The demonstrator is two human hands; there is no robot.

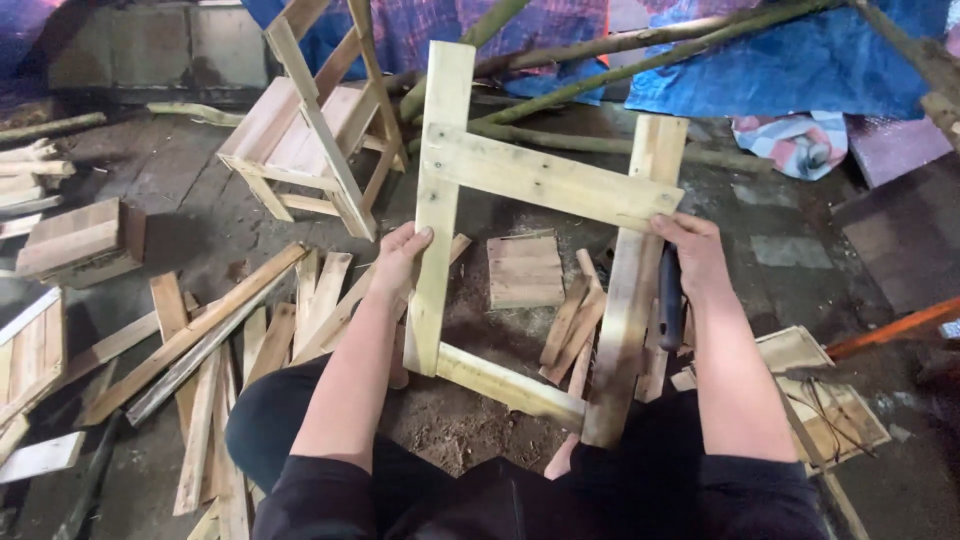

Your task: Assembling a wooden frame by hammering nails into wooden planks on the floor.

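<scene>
I hold a pale wooden frame of two uprights joined by two cross slats, tilted up in front of me. My left hand grips the left upright about halfway down. My right hand grips the right upright just under the upper cross slat, and it also holds a dark tool handle pressed along that upright. The frame's lower end rests near my knees, which are in black trousers.
Loose wooden slats lie scattered on the dirt floor to the left and beneath the frame. A small wooden chair stands behind. A wooden box sits at left, flat panels at right, blue tarpaulin and poles at back.
</scene>
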